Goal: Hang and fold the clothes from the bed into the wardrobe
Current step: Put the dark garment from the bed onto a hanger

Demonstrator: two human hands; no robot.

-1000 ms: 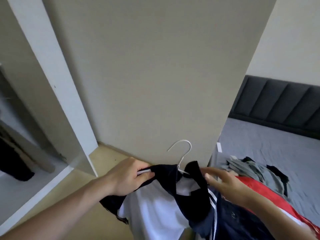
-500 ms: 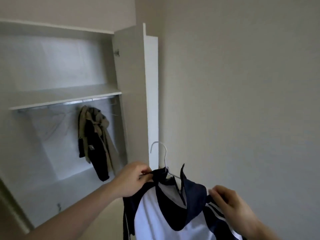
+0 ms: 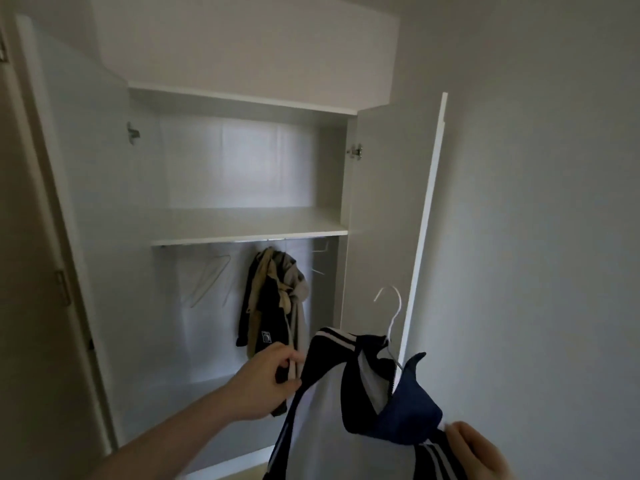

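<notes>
Head view: The wardrobe (image 3: 239, 223) stands open, with its doors swung out at 9 o'clock and 3 o'clock. A white shelf (image 3: 249, 233) runs across the middle. Under the shelf is a rail (image 3: 242, 241). Dark and tan clothes (image 3: 275, 306) hang from the rail in a bunch near the middle. Bare hangers (image 3: 211, 278) hang to the left of them, at 9 o'clock from the bunch. They look blurry.

At 6 o'clock, in front of the wardrobe, a jacket (image 3: 346, 410) sits on a white hanger (image 3: 391, 317). The jacket is dark blue and white with white stripes. The hanger's hook points up and is not on the rail.

The left hand (image 3: 266, 382) comes in from 7 o'clock. Its fingers are curled tight around the left end of the hanger, at the jacket's shoulder. The right hand (image 3: 478, 452) is at 5 o'clock, low in the corner. Its fingers pinch the jacket's other shoulder by the stripes.

A plain wall (image 3: 536, 237) fills the side at 3 o'clock.
</notes>
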